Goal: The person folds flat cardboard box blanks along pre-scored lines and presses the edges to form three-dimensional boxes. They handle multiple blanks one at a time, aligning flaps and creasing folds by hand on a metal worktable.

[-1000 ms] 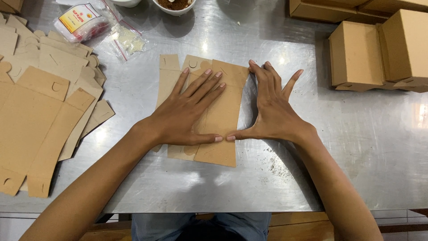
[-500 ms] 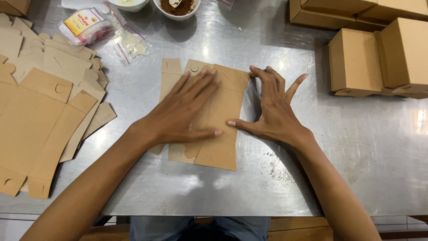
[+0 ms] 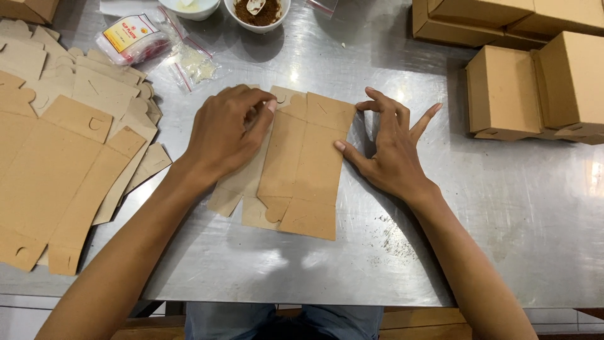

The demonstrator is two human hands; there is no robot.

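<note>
One steel table (image 3: 440, 252) is seen bearing all items. Flat cardboard blanks (image 3: 56, 157) are stacked at left; folded boxes (image 3: 503, 91) are ranged at right. A flat box blank (image 3: 302, 170) lies at centre. Its upper left flap is pinched by the left hand (image 3: 226, 129); its right edge is touched by the spread, unclenched right hand (image 3: 390, 151).

There is one view only, from the camera on my head. It looks almost straight down over the steel worktop (image 3: 352, 264), close enough that my forearms run in from the bottom edge and my hands sit mid-frame. The worktop's near edge crosses low in the picture, with my lap below it. The far side runs out past the top edge.
</note>
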